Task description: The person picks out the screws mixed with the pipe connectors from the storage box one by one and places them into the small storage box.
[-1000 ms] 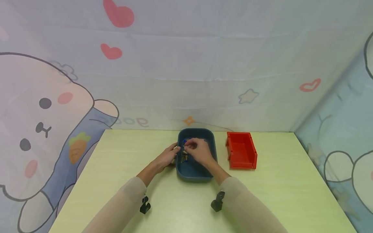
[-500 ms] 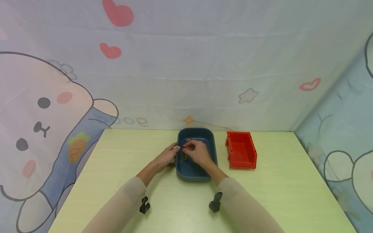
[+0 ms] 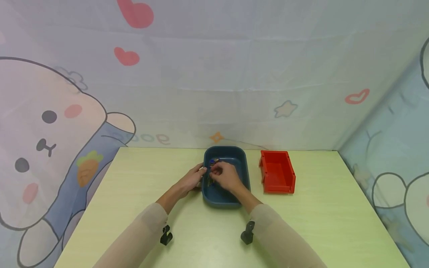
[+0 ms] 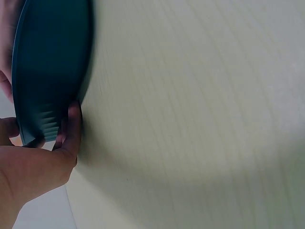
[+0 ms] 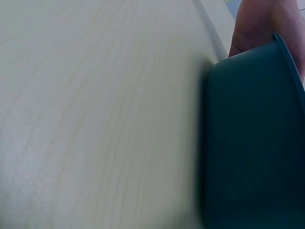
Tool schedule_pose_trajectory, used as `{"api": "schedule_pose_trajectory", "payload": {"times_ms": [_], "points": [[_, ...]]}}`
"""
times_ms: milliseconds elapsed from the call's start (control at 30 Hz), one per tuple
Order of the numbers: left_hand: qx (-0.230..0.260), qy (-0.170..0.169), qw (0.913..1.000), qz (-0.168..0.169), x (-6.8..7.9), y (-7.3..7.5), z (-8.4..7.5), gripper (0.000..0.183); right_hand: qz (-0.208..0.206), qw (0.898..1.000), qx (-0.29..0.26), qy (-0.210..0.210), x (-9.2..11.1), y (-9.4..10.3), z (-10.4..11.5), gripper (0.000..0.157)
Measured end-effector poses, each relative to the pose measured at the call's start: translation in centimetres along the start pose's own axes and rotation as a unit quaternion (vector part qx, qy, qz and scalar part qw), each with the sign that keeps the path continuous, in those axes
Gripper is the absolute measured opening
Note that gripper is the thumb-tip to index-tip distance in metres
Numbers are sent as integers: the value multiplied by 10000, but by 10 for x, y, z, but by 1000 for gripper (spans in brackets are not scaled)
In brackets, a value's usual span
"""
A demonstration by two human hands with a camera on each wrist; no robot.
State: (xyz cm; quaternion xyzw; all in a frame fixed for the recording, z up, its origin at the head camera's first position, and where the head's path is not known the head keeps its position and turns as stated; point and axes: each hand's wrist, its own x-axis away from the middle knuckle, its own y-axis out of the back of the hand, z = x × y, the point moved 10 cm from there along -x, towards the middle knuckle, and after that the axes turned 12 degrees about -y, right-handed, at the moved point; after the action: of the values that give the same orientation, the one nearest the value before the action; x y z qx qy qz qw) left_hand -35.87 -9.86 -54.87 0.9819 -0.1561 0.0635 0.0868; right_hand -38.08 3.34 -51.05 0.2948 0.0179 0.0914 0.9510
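Dark blue tray [image 3: 219, 195] is seen on the table [image 3: 328, 212], near its far edge and roughly mid-width. Its left side is gripped by the left hand [image 3: 191, 179]: the thumb is placed at the rim and the fingers are laid against the outer wall, as is also shown in the left wrist view. The right hand [image 3: 227, 178] is held over the tray's inside, reached in across the near right part of the rim, with fingers bent and thumb and fingertips brought close together. Whether a piece is pinched there cannot be told; in the right wrist view the fingertips are hidden by the tray wall.

Small pieces [image 3: 210, 181], blue and brass-coloured, are gathered along the left side of the tray floor, some partly covered by the right hand. Their exact shape and count cannot be made out.

A red bin [image 3: 278, 173] is set right of the tray, apart from it and touched by neither hand. Light sleeves [image 3: 139, 232] are worn on both arms, and a black clip [image 3: 247, 232] is seen at each cuff. Behind the table a printed cloth [image 3: 207, 67] is hung, with hearts and a cartoon animal shown.
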Motion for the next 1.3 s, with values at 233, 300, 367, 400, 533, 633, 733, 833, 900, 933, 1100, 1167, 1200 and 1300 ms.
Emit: {"api": "schedule_pose_trajectory", "payload": {"times_ms": [233, 300, 367, 400, 533, 633, 733, 833, 900, 933, 1100, 1167, 1200, 1300], "points": [[2, 4, 10000, -15, 0, 0, -1, 56, 121, 9993, 343, 86, 0, -4, 1, 13], [9, 8, 10000, -14, 0, 0, -2, 56, 180, 9988, 443, 65, -1, -6, 1, 12], [-7, 4, 10000, -14, 0, 0, -2, 56, 230, 9984, 521, 45, -1, -7, 2, 11], [-2, 10, 10000, -15, 0, 1, -2, 56, 248, 9981, 560, 40, -2, -8, 1, 10], [-29, -17, 10000, -1, 0, 1, -3, 56, 232, 9977, 629, 90, -4, -9, 2, 8], [-38, -25, 10000, 16, 0, 2, -3, 57, 278, 9972, 684, 151, -4, -12, 2, 7], [-54, -28, 10000, 21, 0, 2, -2, 57, 358, 9964, 747, 196, -4, -15, 3, 6], [-72, -26, 10000, 10, 0, 3, -1, 57, 365, 9954, 837, 299, -3, -17, 5, 7], [-81, -33, 10000, 1, -1, 3, 0, 57, 337, 9948, 887, 372, -2, -16, 6, 7], [-69, -27, 10000, -5, -1, 3, 1, 57, 328, 9944, 921, 393, -2, -17, 6, 7], [-39, -62, 10000, -10, 0, 2, 2, 56, 275, 9932, 1031, 458, -1, -16, 7, 6], [-40, -68, 10000, -19, 1, 1, 2, 56, 257, 9934, 1026, 451, 0, -16, 6, 5], [-32, -70, 10000, -25, 1, 1, 1, 56, 243, 9936, 1006, 443, 0, -15, 6, 5], [-21, -74, 10000, -47, 3, 1, 0, 54, 242, 9949, 911, 369, 0, -15, 4, 4]]}}
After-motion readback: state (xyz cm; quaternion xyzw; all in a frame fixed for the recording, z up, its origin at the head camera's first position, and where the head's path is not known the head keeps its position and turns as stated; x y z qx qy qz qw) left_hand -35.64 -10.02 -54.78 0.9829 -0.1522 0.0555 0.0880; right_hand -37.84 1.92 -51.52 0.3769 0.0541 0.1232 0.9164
